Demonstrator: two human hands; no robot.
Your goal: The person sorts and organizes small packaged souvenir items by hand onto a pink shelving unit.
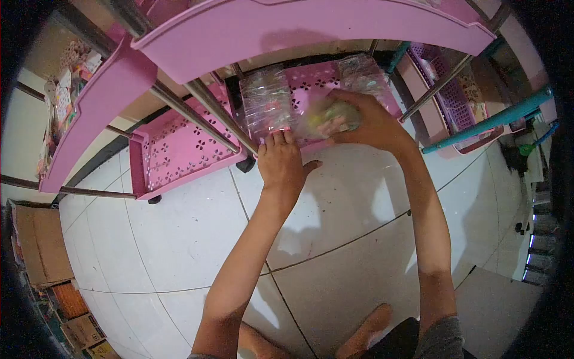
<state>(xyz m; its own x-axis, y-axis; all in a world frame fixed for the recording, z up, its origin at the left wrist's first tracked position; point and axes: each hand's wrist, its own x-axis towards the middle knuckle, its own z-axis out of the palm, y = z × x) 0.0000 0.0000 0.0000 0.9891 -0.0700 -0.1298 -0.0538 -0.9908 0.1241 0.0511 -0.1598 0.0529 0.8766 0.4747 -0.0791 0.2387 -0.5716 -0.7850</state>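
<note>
Can see, at left, a pink tray (pixel 185 143) with flower-shaped cut-outs. Next, have the left hand (pixel 280 160) back-up at the near edge of the pink shelf (pixel 311 75), with fingers slightly parted and reaching clear plastic packaging (pixel 266 99) along the left edge; cannot tell whether gripping it. Just behind the middle of the near edge, hold a blurred see-through bundle (pixel 333 118) in the right hand (pixel 376 125), with thumb and fingers curved widely around it. See more clear plastic (pixel 362 70) at the far right corner and, beyond, a purple basket (pixel 439 84).
</note>
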